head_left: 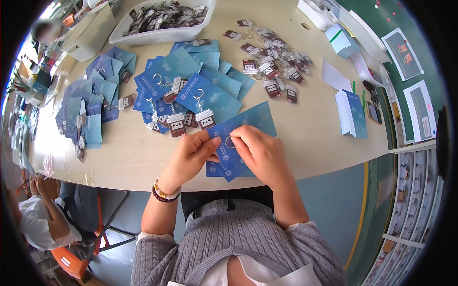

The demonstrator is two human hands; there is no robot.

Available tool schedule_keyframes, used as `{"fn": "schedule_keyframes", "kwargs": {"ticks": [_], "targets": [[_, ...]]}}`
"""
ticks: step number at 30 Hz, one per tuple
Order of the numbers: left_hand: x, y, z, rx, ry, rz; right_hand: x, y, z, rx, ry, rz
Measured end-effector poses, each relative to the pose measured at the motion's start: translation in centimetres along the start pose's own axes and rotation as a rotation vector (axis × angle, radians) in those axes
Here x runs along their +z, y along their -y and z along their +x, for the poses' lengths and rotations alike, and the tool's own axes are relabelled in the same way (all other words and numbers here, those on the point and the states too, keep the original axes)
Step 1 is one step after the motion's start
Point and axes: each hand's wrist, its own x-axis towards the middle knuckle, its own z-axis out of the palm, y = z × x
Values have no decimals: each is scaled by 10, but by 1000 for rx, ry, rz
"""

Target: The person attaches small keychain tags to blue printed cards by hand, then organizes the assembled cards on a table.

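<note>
Near the table's front edge, my left hand (pixel 192 151) is closed on the left edge of a blue card (pixel 255 119), thumb on top. My right hand (pixel 261 151) pinches at a metal key ring (pixel 229 142) lying against the card's printed face. Whatever hangs from that ring is hidden by the card and my fingers. Another blue card (pixel 213 169) shows beneath, at the table edge. Just beyond my left hand lie brown-and-white keychains (pixel 177 125) and a spread pile of blue cards (pixel 214 97), some with keychains attached.
A white bin (pixel 164 35) full of keychains stands at the back. Loose keychains (pixel 272 66) lie at back centre. More cards with keychains (pixel 90 97) are at left. A card stack (pixel 350 114) stands at right, beside a phone (pixel 374 113). Someone sits at the lower left (pixel 45 224).
</note>
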Motion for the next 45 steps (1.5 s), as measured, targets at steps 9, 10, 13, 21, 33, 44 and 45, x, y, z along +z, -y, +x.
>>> {"fn": "schedule_keyframes", "kwargs": {"ticks": [9,10,13,21,33,44,45], "targets": [[0,-16,8,-19,-7,-31,3,0,9,170,-34,190],[3,-17,8,-48,-21,-129,4,-1,9,171,-37,191],[12,-11,11,-46,-19,-325,10,-3,7,247,-51,306],[17,-13,17,9,-99,47,11,-6,3,172,-156,191],[-28,-39,22,-62,-25,195,-35,-44,3,368,124,348],[-84,-76,65,664,-824,1157,-51,-174,78,608,91,-541],[-71,-75,56,414,-627,1087,-45,-179,76,573,35,-550]]}}
